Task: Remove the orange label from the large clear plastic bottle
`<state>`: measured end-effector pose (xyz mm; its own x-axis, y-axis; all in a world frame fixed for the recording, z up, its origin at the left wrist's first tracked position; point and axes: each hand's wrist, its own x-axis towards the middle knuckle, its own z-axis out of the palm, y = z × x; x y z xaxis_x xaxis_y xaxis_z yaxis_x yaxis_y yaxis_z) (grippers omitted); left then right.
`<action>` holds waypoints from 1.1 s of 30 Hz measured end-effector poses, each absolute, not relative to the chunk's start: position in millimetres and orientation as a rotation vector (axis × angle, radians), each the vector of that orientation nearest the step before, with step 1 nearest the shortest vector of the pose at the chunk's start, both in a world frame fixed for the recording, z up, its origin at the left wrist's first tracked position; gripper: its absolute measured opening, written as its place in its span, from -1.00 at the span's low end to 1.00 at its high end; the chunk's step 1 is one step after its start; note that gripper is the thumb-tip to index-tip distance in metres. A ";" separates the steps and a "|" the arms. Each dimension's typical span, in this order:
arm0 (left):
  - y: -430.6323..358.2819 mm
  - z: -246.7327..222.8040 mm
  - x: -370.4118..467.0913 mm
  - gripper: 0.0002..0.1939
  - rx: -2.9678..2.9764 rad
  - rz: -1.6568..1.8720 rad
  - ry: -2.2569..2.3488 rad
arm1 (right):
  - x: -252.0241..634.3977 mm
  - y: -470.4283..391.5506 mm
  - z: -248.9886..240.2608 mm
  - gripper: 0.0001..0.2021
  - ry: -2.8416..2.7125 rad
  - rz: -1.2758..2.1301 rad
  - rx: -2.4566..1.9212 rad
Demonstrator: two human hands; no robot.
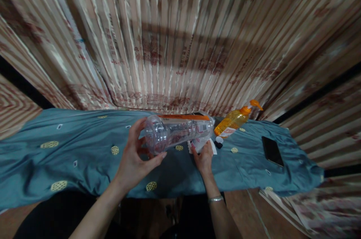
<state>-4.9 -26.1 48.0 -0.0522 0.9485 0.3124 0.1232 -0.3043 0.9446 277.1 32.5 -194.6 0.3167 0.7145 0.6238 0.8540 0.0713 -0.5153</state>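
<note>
A large clear plastic bottle with an orange, white and dark label is held on its side, its base toward the left. My left hand is wrapped around the base end, thumb below and fingers on the far side. My right hand is closed on a white sheet, seemingly a tissue or wipe, just under the bottle's right end. Whether those fingers also touch the bottle I cannot tell. Beside the right hand, a small black and white cap lies on the cloth.
An orange pump bottle stands or leans beyond the cap. A dark phone lies farther right. Under everything is a teal patterned cloth covering a narrow table. Pleated curtains hang close behind and at both sides.
</note>
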 end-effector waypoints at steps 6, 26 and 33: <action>-24.7 45.9 -5.4 -0.05 1.489 1.447 1.166 | 277.5 32.7 -199.0 -0.17 -1.420 -0.215 -1.679; -26.3 45.2 -6.4 -0.01 1.473 1.431 1.169 | 277.4 32.2 -194.7 -0.28 -1.426 -0.143 -1.700; -27.4 48.8 -4.1 -0.02 1.465 1.426 1.181 | 277.7 32.1 -194.3 -0.24 -1.423 -0.127 -1.703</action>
<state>-4.1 -27.4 48.8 -0.0521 0.9558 0.2892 0.1059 -0.2827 0.9533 277.7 32.1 -194.3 0.3359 0.7425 0.5795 0.8335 0.0521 -0.5500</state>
